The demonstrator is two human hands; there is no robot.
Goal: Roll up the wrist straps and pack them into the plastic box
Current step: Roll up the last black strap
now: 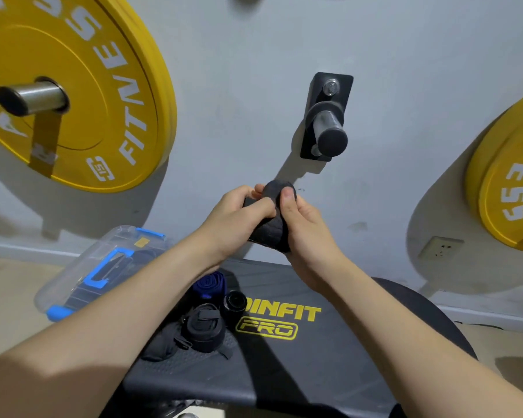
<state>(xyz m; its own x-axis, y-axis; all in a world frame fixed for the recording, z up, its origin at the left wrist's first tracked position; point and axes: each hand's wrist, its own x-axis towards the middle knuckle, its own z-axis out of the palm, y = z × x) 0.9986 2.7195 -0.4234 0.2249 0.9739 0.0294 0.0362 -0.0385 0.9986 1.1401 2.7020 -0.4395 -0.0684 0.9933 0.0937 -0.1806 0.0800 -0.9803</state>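
Left hand [236, 218] and right hand [308, 233] hold one black wrist strap [269, 233] between them, high above the bench [314, 372]. Its long axis stands almost upright, with the rolled end on top under both thumbs. Both forearms reach forward with the wrists close together. The plastic box [73, 267] stands left of the bench.

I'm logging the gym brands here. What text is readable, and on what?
"FITNE", rest cut off: left yellow plate.
"15", likely: badge on that plate.
"ESS": right yellow plate.
"INFIT" over "PRO": bench.
Too blurred: hanging strap print, plastic box sticker.
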